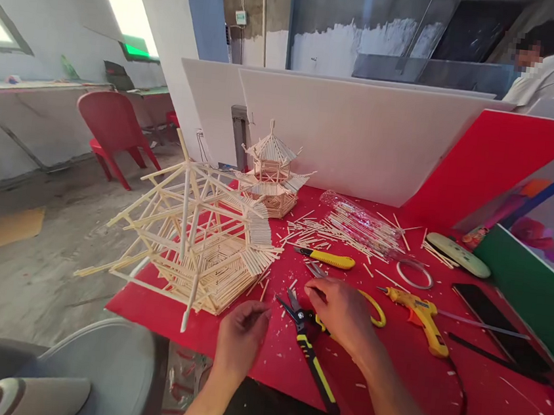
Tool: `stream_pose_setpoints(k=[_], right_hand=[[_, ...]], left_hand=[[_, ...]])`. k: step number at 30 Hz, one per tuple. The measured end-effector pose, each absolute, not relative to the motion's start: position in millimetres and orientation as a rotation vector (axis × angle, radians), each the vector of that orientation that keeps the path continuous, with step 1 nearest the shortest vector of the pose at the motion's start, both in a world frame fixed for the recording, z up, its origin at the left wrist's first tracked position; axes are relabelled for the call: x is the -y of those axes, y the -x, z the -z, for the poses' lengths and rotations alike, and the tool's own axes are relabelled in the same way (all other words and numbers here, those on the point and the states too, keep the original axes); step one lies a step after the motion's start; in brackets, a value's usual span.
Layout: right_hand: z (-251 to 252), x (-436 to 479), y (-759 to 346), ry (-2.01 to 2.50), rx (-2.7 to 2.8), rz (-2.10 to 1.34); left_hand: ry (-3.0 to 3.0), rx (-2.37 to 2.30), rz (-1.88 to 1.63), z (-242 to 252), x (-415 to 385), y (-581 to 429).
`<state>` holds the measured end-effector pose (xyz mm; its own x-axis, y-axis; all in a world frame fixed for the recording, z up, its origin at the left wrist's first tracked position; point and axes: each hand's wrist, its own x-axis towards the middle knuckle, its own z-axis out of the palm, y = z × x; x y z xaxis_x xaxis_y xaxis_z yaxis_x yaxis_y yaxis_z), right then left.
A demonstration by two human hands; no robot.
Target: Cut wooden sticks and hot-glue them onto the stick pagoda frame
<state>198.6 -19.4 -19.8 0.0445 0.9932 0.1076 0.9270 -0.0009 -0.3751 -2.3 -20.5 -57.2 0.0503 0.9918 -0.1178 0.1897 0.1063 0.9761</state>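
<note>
My left hand [240, 335] rests on the red table [435, 396] near its front edge, fingers curled together in a pinch; what it holds, if anything, is too small to see. My right hand [343, 310] lies palm down over yellow-handled scissors [375, 308], its fingers bent on them. Black-and-yellow cutting pliers [309, 349] lie between the two hands. A large stick-built pavilion frame [194, 238] stands just left of my left hand. A smaller finished stick pavilion [271, 170] stands behind it.
Loose sticks and a clear packet of sticks [359, 226] lie mid-table, with a yellow utility knife [328, 259], a tape ring [414, 273], a yellow glue gun [421, 315] and a phone [497, 323]. White, red and green boards stand behind. A person sits at the back right. A red chair [112, 127] stands at left.
</note>
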Motion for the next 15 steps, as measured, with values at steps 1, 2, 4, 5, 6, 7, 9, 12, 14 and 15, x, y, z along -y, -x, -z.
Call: stream_pose_setpoints(k=[1, 2, 4, 5, 6, 7, 9, 12, 14, 15], right_hand=[[21, 19, -196, 1.970, 1.972, -0.281], [22, 17, -192, 1.951, 2.006, -0.294], [25, 13, -183, 1.910, 2.075, -0.314], [27, 11, -178, 1.885, 2.111, -0.321], [29, 8, -173, 1.857, 2.149, -0.328], [31, 4, -167, 1.820, 2.193, -0.335], [35, -3, -157, 1.727, 2.293, -0.346], [41, -15, -145, 1.570, 2.442, -0.345], [45, -24, -140, 1.478, 2.523, -0.348], [47, -28, -139, 1.432, 2.557, -0.352]], left_hand=[[-1.403, -1.401, -1.002, 60, 20, 7], [-1.519, -1.452, -1.001, 62, 19, 13], [-1.694, -1.539, -0.969, 68, 18, 22], [-1.744, -1.570, -0.945, 70, 18, 27], [-1.770, -1.588, -0.925, 73, 17, 30], [-1.778, -1.596, -0.910, 75, 17, 34], [-1.761, -1.582, -0.906, 77, 17, 38], [-1.674, -1.518, -0.952, 76, 18, 41], [-1.606, -1.476, -0.987, 72, 20, 42], [-1.588, -1.464, -0.999, 70, 21, 42]])
